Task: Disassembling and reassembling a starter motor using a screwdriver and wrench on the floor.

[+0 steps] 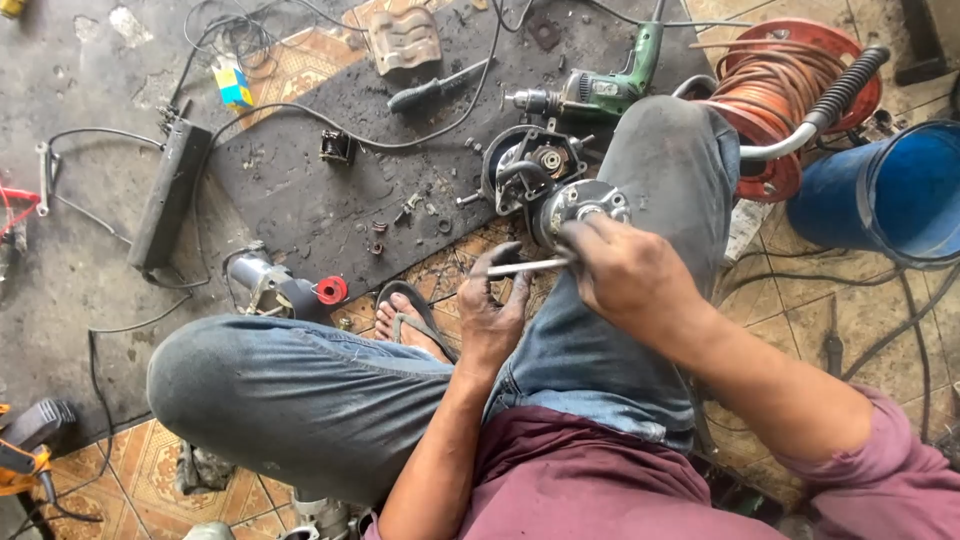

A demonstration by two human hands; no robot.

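My right hand [628, 275] grips a thin metal rod [525, 267] and rests against a round metal motor part [580, 203] in front of my right knee. My left hand [490, 310] sits just below, fingers curled around the rod's left end. Both hands are dirty with grease. Behind the round part lies a black motor housing [525, 165] with a bearing in its middle. I sit with my knees bent in blue jeans, one bare foot in a sandal [410, 320].
A dark rubber mat [330, 190] carries small screws, a knife [435, 88] and a green electric drill [600, 90]. An orange cable reel [775, 90] and blue bucket [890, 190] stand at the right. A starter motor with a red cap [290, 290] lies left, cables around.
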